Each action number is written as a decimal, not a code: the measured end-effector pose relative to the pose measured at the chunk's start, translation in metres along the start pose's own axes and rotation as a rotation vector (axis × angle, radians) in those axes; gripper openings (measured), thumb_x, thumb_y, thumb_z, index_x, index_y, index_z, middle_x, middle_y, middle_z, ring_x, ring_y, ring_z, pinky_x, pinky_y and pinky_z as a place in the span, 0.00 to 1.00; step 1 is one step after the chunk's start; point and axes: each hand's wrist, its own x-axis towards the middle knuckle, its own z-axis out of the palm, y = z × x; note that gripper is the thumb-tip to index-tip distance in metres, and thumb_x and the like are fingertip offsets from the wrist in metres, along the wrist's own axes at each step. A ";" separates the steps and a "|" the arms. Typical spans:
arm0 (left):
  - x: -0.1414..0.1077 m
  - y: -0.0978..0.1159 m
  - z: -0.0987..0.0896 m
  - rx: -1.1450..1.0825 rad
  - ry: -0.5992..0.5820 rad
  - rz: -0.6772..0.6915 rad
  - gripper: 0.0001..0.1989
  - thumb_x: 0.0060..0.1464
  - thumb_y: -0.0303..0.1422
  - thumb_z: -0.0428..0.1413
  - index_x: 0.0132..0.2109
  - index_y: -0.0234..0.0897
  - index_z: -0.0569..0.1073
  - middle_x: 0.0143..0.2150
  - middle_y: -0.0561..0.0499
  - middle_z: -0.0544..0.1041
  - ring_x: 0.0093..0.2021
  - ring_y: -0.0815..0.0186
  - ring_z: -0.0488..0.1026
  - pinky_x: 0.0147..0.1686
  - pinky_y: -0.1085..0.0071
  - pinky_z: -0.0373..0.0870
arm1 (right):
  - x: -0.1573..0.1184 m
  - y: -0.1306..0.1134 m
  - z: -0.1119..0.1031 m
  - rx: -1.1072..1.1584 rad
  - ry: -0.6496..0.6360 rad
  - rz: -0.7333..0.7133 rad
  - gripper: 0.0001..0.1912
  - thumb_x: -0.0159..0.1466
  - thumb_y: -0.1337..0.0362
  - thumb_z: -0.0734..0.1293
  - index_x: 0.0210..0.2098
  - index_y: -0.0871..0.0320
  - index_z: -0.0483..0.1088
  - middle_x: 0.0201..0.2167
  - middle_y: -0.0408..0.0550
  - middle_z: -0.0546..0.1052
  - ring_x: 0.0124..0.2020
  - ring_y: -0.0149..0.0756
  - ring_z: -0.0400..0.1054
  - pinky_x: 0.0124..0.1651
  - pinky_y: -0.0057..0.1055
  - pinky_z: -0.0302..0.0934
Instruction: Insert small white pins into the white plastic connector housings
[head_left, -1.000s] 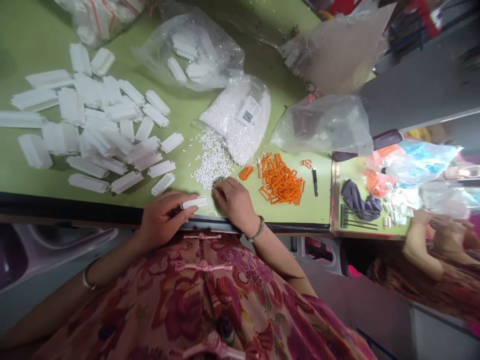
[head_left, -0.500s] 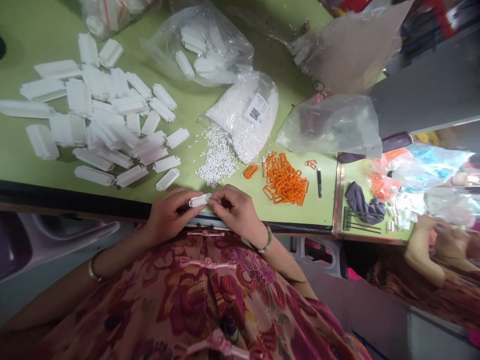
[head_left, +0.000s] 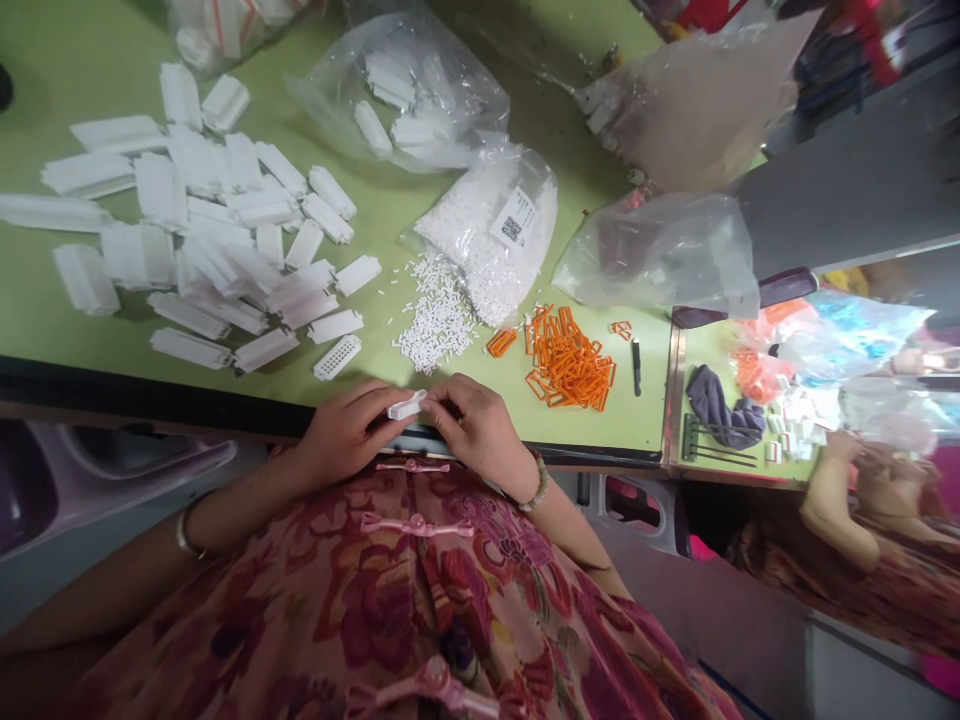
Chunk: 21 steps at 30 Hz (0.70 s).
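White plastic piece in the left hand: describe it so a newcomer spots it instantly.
At the near edge of the green tabletop, find the bare left hand. It holds the oblong white plastic piece, with the bare right hand at its other end. Unlike the white plastic blocks heaped on the tabletop, this one is hand-held.

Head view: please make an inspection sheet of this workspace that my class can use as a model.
Surface: green table with a dark front edge.
Job's things: heaped white blocks on the left, tiny white pieces in the middle, orange frames right of them.
Clutter: plastic bags along the back; dark slim tool beside the frames.
Hands: left hand grips a small white block; right hand is at its right end, contact unclear.
Cables: nothing seen.
Surroundings: chair at left; another person's arm at right.
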 end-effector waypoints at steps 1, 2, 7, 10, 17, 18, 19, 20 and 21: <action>0.000 0.000 0.000 -0.004 0.005 0.016 0.13 0.73 0.39 0.56 0.53 0.40 0.84 0.48 0.45 0.87 0.46 0.59 0.84 0.50 0.66 0.81 | -0.001 0.001 0.001 -0.006 0.004 0.001 0.08 0.76 0.64 0.67 0.38 0.54 0.74 0.33 0.46 0.78 0.35 0.37 0.72 0.43 0.33 0.68; 0.001 0.000 0.001 -0.008 0.009 0.034 0.13 0.73 0.38 0.56 0.53 0.39 0.83 0.48 0.45 0.87 0.46 0.59 0.84 0.50 0.67 0.81 | -0.002 0.001 0.002 -0.018 0.005 0.002 0.08 0.76 0.64 0.67 0.38 0.54 0.73 0.34 0.47 0.78 0.35 0.37 0.72 0.43 0.34 0.68; 0.004 0.001 0.001 -0.031 -0.055 0.068 0.15 0.74 0.38 0.54 0.53 0.39 0.83 0.47 0.45 0.87 0.47 0.59 0.84 0.51 0.67 0.80 | -0.004 0.000 0.005 -0.113 -0.016 0.007 0.08 0.77 0.65 0.65 0.40 0.55 0.73 0.36 0.50 0.78 0.37 0.40 0.72 0.43 0.35 0.67; 0.005 0.003 0.000 -0.067 -0.056 0.033 0.15 0.73 0.39 0.54 0.52 0.38 0.83 0.47 0.44 0.87 0.47 0.59 0.84 0.50 0.66 0.80 | -0.004 0.001 0.007 -0.116 -0.007 0.016 0.09 0.77 0.64 0.65 0.40 0.55 0.73 0.37 0.51 0.78 0.37 0.41 0.71 0.44 0.36 0.67; 0.008 0.009 -0.002 -0.252 0.042 -0.098 0.15 0.71 0.44 0.57 0.50 0.39 0.83 0.43 0.47 0.86 0.40 0.61 0.83 0.41 0.68 0.80 | -0.006 0.013 0.011 0.286 0.076 0.078 0.13 0.75 0.54 0.70 0.53 0.55 0.76 0.46 0.52 0.79 0.41 0.37 0.73 0.45 0.34 0.72; 0.007 0.009 -0.002 -0.259 0.060 -0.095 0.15 0.71 0.44 0.58 0.50 0.39 0.83 0.43 0.47 0.86 0.40 0.61 0.83 0.41 0.68 0.80 | -0.007 0.014 0.012 0.361 0.062 0.103 0.17 0.75 0.52 0.71 0.56 0.55 0.76 0.49 0.53 0.79 0.43 0.37 0.73 0.46 0.34 0.72; 0.007 0.009 -0.002 -0.253 0.073 -0.088 0.14 0.71 0.43 0.58 0.50 0.40 0.83 0.43 0.47 0.86 0.40 0.61 0.84 0.42 0.68 0.80 | -0.008 0.014 0.013 0.444 0.035 0.135 0.20 0.74 0.50 0.72 0.58 0.55 0.76 0.50 0.53 0.80 0.43 0.37 0.74 0.46 0.34 0.73; 0.007 0.008 -0.002 -0.237 0.080 -0.079 0.13 0.71 0.43 0.58 0.50 0.40 0.83 0.43 0.47 0.86 0.39 0.61 0.83 0.42 0.68 0.80 | -0.008 0.013 0.014 0.531 0.002 0.176 0.22 0.73 0.48 0.72 0.59 0.55 0.76 0.49 0.52 0.81 0.42 0.36 0.74 0.45 0.34 0.73; 0.006 0.007 -0.003 -0.215 0.083 -0.067 0.13 0.71 0.42 0.59 0.50 0.40 0.83 0.43 0.47 0.87 0.39 0.62 0.83 0.42 0.68 0.80 | -0.009 0.013 0.015 0.617 -0.031 0.223 0.24 0.72 0.47 0.72 0.59 0.54 0.76 0.46 0.50 0.81 0.40 0.35 0.74 0.44 0.33 0.72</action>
